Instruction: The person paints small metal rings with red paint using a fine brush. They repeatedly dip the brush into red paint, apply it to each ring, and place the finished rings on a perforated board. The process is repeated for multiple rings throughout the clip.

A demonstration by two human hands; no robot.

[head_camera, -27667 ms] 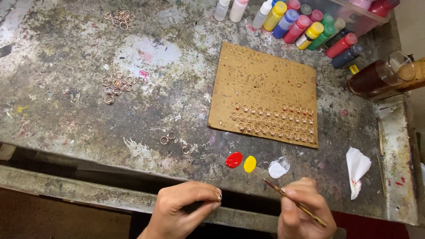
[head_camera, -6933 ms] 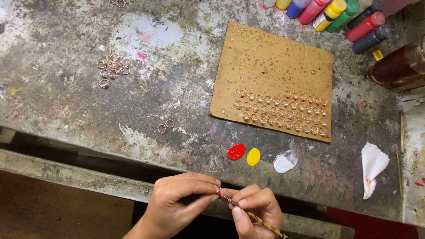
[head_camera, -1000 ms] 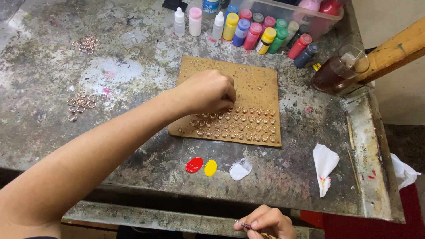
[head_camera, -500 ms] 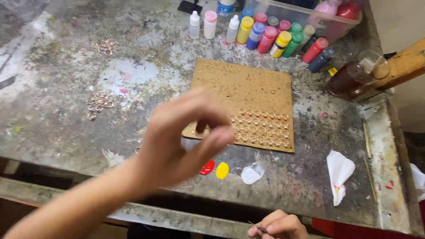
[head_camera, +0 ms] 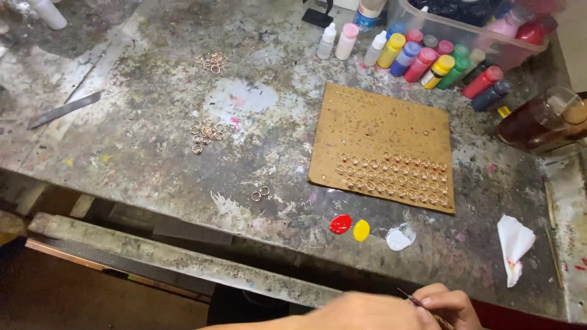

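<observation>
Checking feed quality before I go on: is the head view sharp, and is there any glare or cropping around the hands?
Head view: tabletop sharp, evenly lit; the board of rings is crisp. Left hand is slightly blurred and cut by the bottom edge; right hand is also cropped. Mild sheen on the bottles, no harsh glare.

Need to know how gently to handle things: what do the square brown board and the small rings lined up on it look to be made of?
The square brown board looks like cardboard or thin fibreboard: matt tan face, flat, soft-looking edges, small pale specks. The small rings in rows on it look like metal, probably brass or copper-toned wire: thin, with a warm golden shine. The loose rings on the stained tabletop look the same.
</observation>
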